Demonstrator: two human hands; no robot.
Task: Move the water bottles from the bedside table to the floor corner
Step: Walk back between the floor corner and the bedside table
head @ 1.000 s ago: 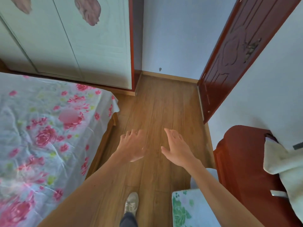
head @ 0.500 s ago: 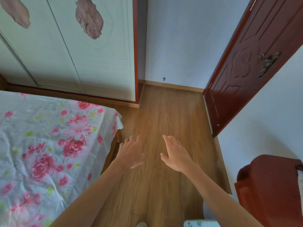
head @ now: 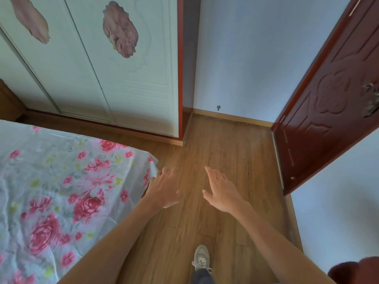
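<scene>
Both hands are out in front, low over the floor (head: pixel 225 144), holding nothing. Left hand (head: pixel 164 190): fingers loosely curled, a little apart. Right hand (head: pixel 223 193): fingers straight and close together, thumb out to the side. Bottles: none in view, neither in the hands nor on the floor (so where they stand cannot be told from here). No bedside table I can identify either; a rounded red-brown shape (head: pixel 356 269) cuts the lower right edge, too little showing to name. Likely target: the corner (head: pixel 189 119) where the wardrobe (head: pixel 123 89) side meets the wall (head: pixel 246 58); no bottle shows there. Judgement: no delivery visible, carrying all or mostly left to do. Around: bed (head: pixel 61 191) with rose-print sheet on the left, its end just beside the left hand; dark red door (head: pixel 328 124) standing open on the right, narrowing the floor strip; small stop (head: pixel 218 107) low on the wall; one shoe (head: pixel 202 256) below. The way to the corner looks passable.
</scene>
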